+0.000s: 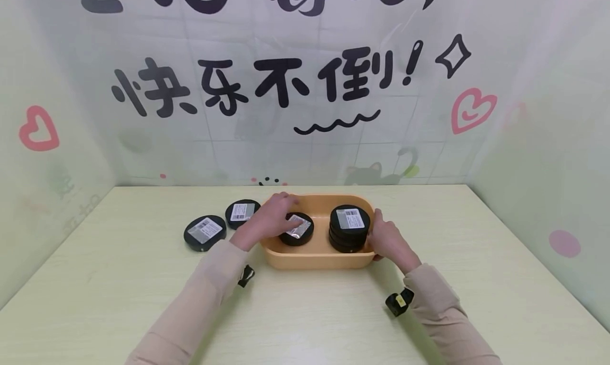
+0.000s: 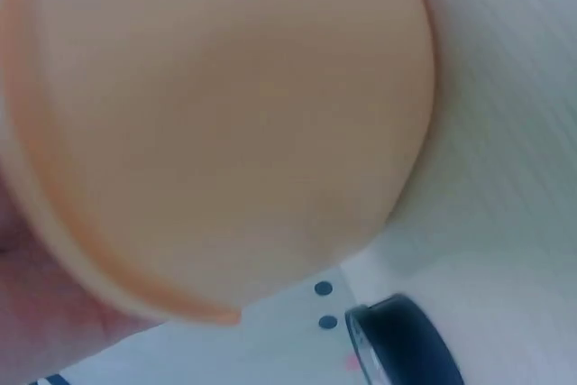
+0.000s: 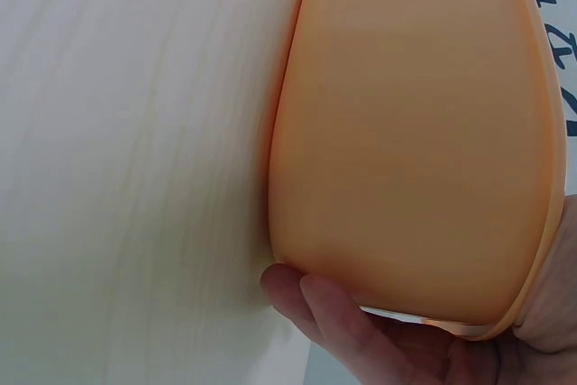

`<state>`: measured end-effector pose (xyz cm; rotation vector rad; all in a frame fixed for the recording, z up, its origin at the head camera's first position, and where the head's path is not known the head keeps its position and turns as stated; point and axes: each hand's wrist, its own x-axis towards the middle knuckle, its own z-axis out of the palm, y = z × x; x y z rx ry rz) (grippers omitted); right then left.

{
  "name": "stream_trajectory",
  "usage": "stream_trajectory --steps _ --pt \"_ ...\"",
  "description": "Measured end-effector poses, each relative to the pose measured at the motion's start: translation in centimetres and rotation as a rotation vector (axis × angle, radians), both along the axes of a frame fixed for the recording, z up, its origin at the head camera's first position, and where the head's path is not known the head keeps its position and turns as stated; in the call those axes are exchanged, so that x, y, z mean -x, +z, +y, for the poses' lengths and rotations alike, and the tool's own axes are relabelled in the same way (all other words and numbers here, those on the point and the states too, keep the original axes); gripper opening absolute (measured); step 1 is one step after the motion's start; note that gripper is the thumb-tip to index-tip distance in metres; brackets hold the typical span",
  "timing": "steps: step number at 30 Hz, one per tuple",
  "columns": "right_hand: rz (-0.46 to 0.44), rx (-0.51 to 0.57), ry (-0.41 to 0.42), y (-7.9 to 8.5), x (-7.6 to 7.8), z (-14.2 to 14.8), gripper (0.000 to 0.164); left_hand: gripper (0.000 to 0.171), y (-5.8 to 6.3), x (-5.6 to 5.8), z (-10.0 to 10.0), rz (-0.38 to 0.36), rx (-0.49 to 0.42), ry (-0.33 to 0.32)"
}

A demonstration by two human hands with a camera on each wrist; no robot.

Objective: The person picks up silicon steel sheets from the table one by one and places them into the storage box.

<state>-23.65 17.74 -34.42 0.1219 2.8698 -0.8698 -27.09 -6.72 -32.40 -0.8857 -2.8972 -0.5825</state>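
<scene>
An orange oblong bin (image 1: 316,261) stands on the table. Inside its left half lies a flat round black case (image 1: 305,237) with a barcode label facing up. A stack of similar black cases (image 1: 350,222) fills part of the right half. My left hand (image 1: 274,219) reaches over the bin's left end, fingers spread and thumb over the single case's label; whether the thumb touches it is unclear. My right hand (image 1: 388,237) grips the right end of the bin, and in the right wrist view its fingers (image 3: 334,313) curl against the end wall.
Left of the bin, two more labelled black cases lie on the table: a nearer case (image 1: 205,232) and a farther case (image 1: 242,213), partly behind the left hand. A pale wood table (image 1: 314,317) spreads in front, with a printed cloth wall (image 1: 267,158) behind.
</scene>
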Motion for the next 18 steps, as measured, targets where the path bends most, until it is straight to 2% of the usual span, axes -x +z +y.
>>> stream_trajectory --steps 9,13,18 --pt "0.006 -0.022 0.015 0.0 0.0 0.1 0.054 0.038 0.6 -0.7 -2.3 0.056 -0.132 0.069" --pt "0.007 -0.019 0.012 -0.2 0.3 0.2 0.053 0.038 0.7 -0.6 -3.9 0.071 -0.149 0.111" --pt "0.005 -0.016 0.011 -0.2 0.2 0.1 0.054 0.042 0.7 -0.4 -5.9 0.055 -0.156 0.180"
